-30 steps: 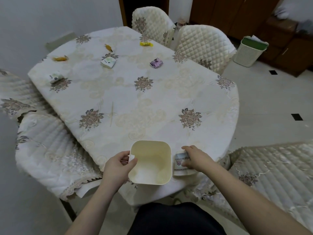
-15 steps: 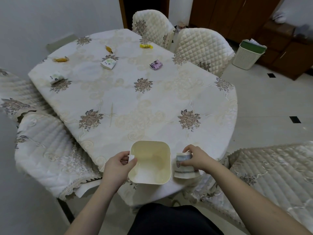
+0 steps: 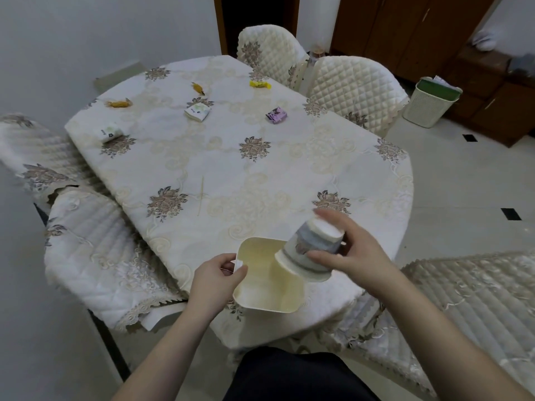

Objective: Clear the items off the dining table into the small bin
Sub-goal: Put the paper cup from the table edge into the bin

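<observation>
A head-worn camera looks down on a round tabletop (image 3: 260, 175) covered by a cream cloth with brown flower motifs.

At the far left, around 9 o'clock, a quilted chair cover (image 3: 95, 256) sits tucked against the edge. Just inside the rim at 10 o'clock lies a small white packet (image 3: 109, 132), and beyond it an orange wrapped candy (image 3: 118, 103). Nearer 11 o'clock is a white tissue packet (image 3: 197, 112), with a second small orange candy (image 3: 198, 88) just behind it. A thin wooden stick (image 3: 201, 195) lies left of centre, pointing away from the viewer. Near 12 o'clock is a yellow wrapped candy (image 3: 259, 83), and a purple packet (image 3: 277, 115) lies between 12 and 1 o'clock.

At 6 o'clock, the left hand (image 3: 213, 282) grips the left rim of the small bin (image 3: 267, 290), a cream square tub resting on the near edge; its fingers are curled round the rim tab. Just to the right, the right hand (image 3: 351, 256) holds a paper cup (image 3: 311, 250) tilted, mouth angled down over the bin's upper right corner, fingers and thumb clamped on its sides. The cup is in the air, partly over the bin's opening.

At the far right, on the floor at 2 o'clock, stands a white woven wastebasket (image 3: 431, 105) with a green liner.
</observation>
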A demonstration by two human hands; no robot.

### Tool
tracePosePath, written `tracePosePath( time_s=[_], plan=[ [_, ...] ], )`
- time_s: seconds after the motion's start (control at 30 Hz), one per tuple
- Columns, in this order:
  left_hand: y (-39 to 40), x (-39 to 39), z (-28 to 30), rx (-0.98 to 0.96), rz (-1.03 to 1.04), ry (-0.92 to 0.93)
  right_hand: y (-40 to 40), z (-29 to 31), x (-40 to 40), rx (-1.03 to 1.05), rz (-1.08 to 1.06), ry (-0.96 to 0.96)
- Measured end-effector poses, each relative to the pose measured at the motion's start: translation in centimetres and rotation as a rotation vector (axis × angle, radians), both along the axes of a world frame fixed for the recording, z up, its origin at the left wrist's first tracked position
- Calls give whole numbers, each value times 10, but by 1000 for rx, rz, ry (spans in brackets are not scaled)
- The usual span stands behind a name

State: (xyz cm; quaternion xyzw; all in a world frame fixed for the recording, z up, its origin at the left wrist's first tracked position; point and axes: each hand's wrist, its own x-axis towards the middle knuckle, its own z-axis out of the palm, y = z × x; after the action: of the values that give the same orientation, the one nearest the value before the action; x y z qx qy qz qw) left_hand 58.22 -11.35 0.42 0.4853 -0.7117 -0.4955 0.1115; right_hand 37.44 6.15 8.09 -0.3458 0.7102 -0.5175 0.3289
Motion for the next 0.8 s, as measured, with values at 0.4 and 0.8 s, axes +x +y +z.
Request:
tracePosePath(
  time_s=[0.4,0.8],
  plan=[
    [-8,12,2,-33,18,-15,-34,-42,64,146,309,578],
    [-15,19,4,-70,39,69,-40,-51,82,314,443,679]
  ],
)
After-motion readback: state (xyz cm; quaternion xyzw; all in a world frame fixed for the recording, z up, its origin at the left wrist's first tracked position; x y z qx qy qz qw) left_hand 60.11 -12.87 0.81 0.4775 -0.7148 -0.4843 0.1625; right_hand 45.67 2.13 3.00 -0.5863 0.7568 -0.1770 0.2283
